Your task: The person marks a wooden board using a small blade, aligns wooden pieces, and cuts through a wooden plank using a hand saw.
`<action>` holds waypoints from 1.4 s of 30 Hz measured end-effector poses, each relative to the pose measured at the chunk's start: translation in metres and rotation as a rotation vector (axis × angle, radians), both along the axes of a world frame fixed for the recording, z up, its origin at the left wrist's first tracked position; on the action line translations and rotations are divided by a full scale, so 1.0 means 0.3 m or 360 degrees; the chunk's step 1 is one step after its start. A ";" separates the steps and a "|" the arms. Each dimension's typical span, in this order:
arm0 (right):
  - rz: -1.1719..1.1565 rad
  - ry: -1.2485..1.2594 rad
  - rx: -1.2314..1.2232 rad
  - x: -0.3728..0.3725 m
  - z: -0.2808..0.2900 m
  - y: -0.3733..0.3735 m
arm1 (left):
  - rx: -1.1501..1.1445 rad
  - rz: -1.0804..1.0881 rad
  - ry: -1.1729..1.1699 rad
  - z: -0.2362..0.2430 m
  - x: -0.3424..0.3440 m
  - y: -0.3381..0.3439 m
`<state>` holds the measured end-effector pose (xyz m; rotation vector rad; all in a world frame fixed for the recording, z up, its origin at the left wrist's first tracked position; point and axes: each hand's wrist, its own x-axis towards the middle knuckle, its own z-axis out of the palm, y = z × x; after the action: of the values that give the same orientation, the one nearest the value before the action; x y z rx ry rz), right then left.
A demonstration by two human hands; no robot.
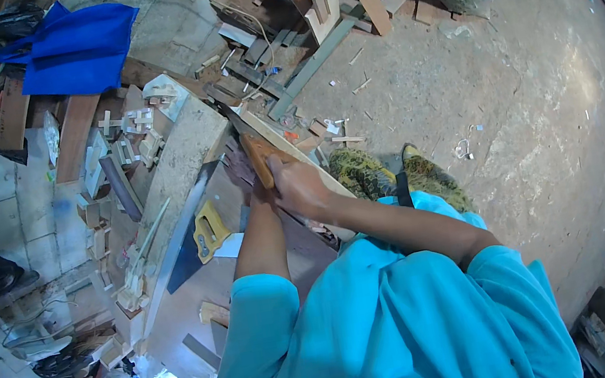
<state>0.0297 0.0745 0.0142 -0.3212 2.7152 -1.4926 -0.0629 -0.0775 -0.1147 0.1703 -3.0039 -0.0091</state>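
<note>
My right hand [300, 185] grips orange-brown, wooden-handled saw [256, 155] beside straight pale wooden strip [303, 156]; long axis diagonal, flat dark blade [229, 117] pointing forward-left. My left hand [259, 195]: mostly hidden, can't tell grip.

I can count two bare forearms [411, 224], two turquoise sleeves [256, 335], one wooden handle [256, 153], one yellow saw handle [205, 245] and one blue cloth [79, 54]. Wood pieces [77, 137] are too many for exact counting.
</note>
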 end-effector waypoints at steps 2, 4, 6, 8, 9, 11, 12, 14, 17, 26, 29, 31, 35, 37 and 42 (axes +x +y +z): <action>-0.0028 -0.0131 0.0092 0.006 0.003 0.012 | 0.0062 0.0054 -0.0003 -0.003 -0.001 0.000; -0.0004 -0.0363 0.0054 0.030 0.013 0.033 | 0.0120 0.0182 0.0045 -0.020 -0.009 0.004; -0.0003 -0.0265 -0.0034 0.031 0.001 0.032 | -0.0096 0.0085 0.0309 -0.039 -0.009 0.002; 0.0089 -0.0369 0.0187 0.006 -0.011 0.011 | -0.0114 0.0045 0.0226 -0.047 -0.006 -0.007; 0.0008 -0.0104 0.0047 -0.016 -0.017 -0.005 | -0.0054 0.0022 0.0079 -0.046 -0.009 -0.010; 0.0050 -0.0159 0.0091 -0.029 -0.013 -0.017 | -0.0038 0.0032 0.0103 -0.033 -0.011 -0.013; 0.0031 -0.0139 0.0079 -0.033 -0.011 -0.017 | -0.0018 0.0036 0.0103 -0.024 -0.013 -0.010; -0.0026 -0.0236 0.0064 -0.010 -0.011 0.001 | 0.0043 0.0057 0.0121 -0.001 -0.020 0.007; -0.0013 -0.0268 0.0025 0.019 -0.012 0.029 | 0.0106 0.0142 0.0072 0.040 -0.002 0.027; -0.0152 -0.0104 -0.0033 -0.018 -0.010 0.016 | 0.0215 0.0022 -0.0039 0.057 -0.001 0.025; -0.0012 -0.0544 0.0047 0.020 -0.013 0.040 | 0.0139 0.0140 0.0062 0.008 -0.020 0.021; -0.0026 -0.0237 0.0010 -0.001 -0.021 0.029 | 0.0106 0.0115 0.0060 0.002 -0.015 0.019; 0.0018 -0.0154 0.0057 -0.069 0.006 -0.010 | 0.0053 -0.0034 -0.0038 0.050 0.011 0.018; -0.0079 -0.0102 0.0029 -0.050 0.022 0.002 | 0.0126 0.0019 -0.0130 0.064 0.016 0.020; 0.0048 -0.0418 0.0006 0.038 0.008 0.058 | -0.0142 0.0124 0.0168 -0.035 0.012 -0.005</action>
<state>0.0412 0.0920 0.0167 -0.1520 2.4968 -1.4099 -0.0593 -0.0790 -0.1251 0.2681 -2.8833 0.1199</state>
